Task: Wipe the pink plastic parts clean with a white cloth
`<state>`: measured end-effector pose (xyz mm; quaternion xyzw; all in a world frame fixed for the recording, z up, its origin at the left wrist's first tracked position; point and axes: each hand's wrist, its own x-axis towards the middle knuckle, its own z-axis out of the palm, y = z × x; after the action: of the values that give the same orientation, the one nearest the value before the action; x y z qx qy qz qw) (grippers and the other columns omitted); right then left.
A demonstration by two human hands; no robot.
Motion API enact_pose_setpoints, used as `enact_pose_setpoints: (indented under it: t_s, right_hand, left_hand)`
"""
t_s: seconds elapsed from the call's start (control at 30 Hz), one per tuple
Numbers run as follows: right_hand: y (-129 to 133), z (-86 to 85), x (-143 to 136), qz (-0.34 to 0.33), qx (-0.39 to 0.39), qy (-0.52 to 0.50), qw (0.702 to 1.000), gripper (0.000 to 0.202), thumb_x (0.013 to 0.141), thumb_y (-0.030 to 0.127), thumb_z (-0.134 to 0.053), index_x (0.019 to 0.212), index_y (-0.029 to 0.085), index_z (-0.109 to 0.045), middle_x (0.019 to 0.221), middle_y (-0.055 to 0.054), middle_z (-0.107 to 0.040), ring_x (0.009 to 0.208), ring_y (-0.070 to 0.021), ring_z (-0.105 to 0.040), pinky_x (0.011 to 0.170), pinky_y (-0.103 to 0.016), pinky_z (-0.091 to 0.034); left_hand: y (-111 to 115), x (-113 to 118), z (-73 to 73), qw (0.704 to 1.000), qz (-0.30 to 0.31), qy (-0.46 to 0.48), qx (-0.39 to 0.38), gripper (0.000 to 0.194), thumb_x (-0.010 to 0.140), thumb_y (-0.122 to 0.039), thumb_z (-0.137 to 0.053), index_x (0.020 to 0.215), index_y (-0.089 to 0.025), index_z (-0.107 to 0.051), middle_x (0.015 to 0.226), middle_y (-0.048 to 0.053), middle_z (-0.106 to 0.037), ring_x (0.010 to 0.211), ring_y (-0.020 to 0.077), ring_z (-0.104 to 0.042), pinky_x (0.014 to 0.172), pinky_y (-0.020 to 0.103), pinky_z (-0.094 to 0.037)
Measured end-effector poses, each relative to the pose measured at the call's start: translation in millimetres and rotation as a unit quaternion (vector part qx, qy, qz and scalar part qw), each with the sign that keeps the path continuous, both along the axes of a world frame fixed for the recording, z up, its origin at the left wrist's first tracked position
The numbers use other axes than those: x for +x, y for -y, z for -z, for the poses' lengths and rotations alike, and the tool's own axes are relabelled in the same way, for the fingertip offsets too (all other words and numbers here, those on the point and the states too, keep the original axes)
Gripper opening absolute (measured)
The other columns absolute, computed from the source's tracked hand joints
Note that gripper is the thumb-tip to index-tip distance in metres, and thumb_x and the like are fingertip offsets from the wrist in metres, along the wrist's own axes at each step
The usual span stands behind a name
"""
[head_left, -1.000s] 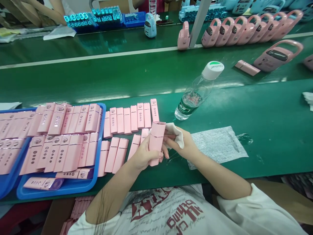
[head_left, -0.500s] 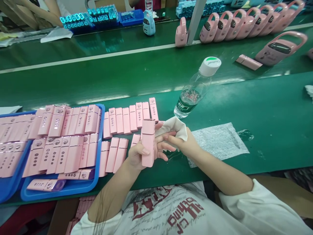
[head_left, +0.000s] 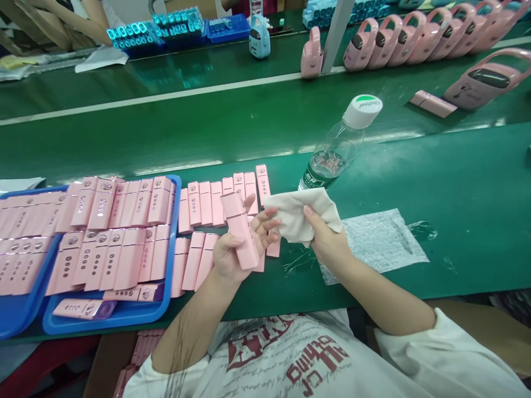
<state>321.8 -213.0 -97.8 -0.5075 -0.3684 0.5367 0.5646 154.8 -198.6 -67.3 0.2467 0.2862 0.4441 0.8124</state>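
My left hand [head_left: 229,255] holds a pink rectangular case [head_left: 240,232] upright and slightly tilted, its thumb across the front. In my right hand [head_left: 329,243] is a white cloth [head_left: 305,213], pinched under the thumb and spread out flat. The cloth's left edge meets the fingertips of my left hand. Behind the held case stand or lie more pink cases [head_left: 205,203] in two rows on the green table. Part of the nearer row is hidden by my left hand.
Blue trays [head_left: 177,221] full of pink cases fill the left side. A plastic bottle [head_left: 327,160] stands beyond the cloth; a white sheet [head_left: 379,243] lies to the right. Pink handled devices [head_left: 360,47] line the far ledge. Another person's arm [head_left: 62,25] shows at top left.
The cloth has come away from around my left fingers and opened out, moving right with my right hand. The case in my left hand has tipped to the left.
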Motion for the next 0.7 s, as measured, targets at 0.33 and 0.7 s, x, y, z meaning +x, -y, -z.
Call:
enact_pose_setpoints:
  t_s: [0.33, 0.7]
  right_hand:
    - [28.6, -16.7, -30.2, -0.275, 0.187, 0.079, 0.94, 0.077, 0.085, 0.074, -0.021, 0.138, 0.023, -0.046, 0.133, -0.009, -0.055, 0.129, -0.0251, -0.046, 0.105, -0.039, -0.042]
    - [20.8, -3.8, -38.0, -0.136, 0.02, 0.002, 0.99, 0.036, 0.079, 0.05, -0.062, 0.095, 0.02, -0.07, 0.068, 0.0, -0.064, 0.058, -0.0127, -0.058, 0.054, -0.025, -0.051]
  left_hand:
    - [5.9, 10.3, 12.6, 0.983, -0.142, -0.109, 0.051, 0.056, 0.072, -0.033, -0.068, 0.125, -0.031, -0.051, 0.122, 0.003, -0.059, 0.124, 0.0213, -0.047, 0.1, 0.031, -0.041]
    - [18.9, 14.8, 21.3, 0.968, -0.143, -0.169, 0.121, 0.05, 0.08, -0.057, -0.059, 0.118, -0.024, -0.056, 0.095, 0.004, -0.063, 0.086, 0.0173, -0.061, 0.074, 0.027, -0.05]
